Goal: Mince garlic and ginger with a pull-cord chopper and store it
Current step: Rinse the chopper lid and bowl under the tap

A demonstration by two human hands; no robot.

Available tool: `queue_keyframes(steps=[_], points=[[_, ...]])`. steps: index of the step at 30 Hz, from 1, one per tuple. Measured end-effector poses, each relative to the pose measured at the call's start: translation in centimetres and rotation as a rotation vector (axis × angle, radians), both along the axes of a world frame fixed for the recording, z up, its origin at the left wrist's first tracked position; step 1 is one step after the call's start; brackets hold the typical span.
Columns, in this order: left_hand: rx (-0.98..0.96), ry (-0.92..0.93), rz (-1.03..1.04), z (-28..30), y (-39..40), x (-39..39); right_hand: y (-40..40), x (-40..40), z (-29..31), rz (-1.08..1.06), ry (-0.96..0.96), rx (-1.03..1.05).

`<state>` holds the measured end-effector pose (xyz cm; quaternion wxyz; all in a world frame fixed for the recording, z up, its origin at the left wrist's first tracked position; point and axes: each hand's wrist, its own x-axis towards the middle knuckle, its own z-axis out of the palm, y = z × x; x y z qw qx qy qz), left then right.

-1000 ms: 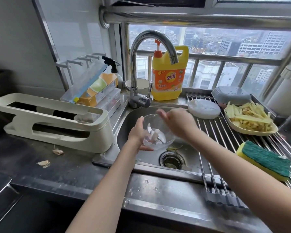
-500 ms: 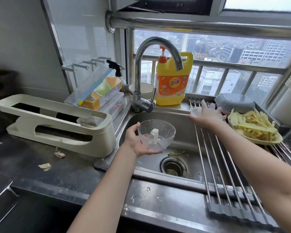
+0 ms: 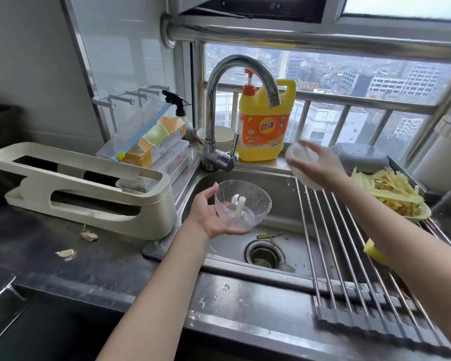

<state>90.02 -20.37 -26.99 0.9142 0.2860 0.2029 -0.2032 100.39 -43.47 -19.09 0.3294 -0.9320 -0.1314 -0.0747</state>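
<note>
A: Where is the chopper bowl [image 3: 242, 203]?

B: Above the sink [image 3: 284, 204], resting in the left hand [image 3: 211, 217]. The palm cups it from below and from the left; the thumb lies against its left wall, and the fingers [image 3: 236, 232] curl under its base. It tilts slightly, its white centre post standing up inside.

A: And the lid?

B: The white chopper lid [image 3: 301, 165] is in the right hand [image 3: 321, 165], held up over the back end of the drying rack [image 3: 349, 256], well apart from the bowl. The fingers wrap over its top edge; it is blurred, so I cannot tell just how the thumb sits.

A: What else is near?

B: The faucet [image 3: 235, 105] arches behind the bowl, a yellow detergent bottle [image 3: 264, 126] behind it. A bowl of ginger strips [image 3: 391, 194] sits on the rack at right. Garlic skins [image 3: 66, 253] lie on the dark desk [image 3: 63, 269] at left.
</note>
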Motion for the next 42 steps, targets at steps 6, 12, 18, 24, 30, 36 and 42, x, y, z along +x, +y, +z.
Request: queue_keyframes(steps=[6,12,18,24,30,36,42], points=[[0.05,-0.017,-0.049,-0.6,0.2,0.2,3.0,-4.2,4.2,0.245,-0.152,-0.211],[0.058,-0.017,-0.033,-0.8,0.5,0.0,3.8,-4.1,2.5,0.302,-0.068,-0.118],[0.079,-0.012,-0.05,-0.6,0.4,-0.1,4.2,-3.7,1.0,0.295,-0.027,-0.062],[0.098,-0.017,-0.026,-0.2,0.2,-0.3,5.7,-3.3,0.7,0.342,0.031,0.02],[0.108,0.005,0.018,0.1,0.0,-0.6,5.7,-3.0,1.1,0.419,0.463,0.772],[0.062,0.036,0.075,-0.1,0.2,-0.4,4.6,-1.9,-0.7,0.37,0.348,0.774],[0.126,0.018,0.057,0.0,0.2,-0.5,5.1,-2.8,-0.4,0.474,0.401,0.784]])
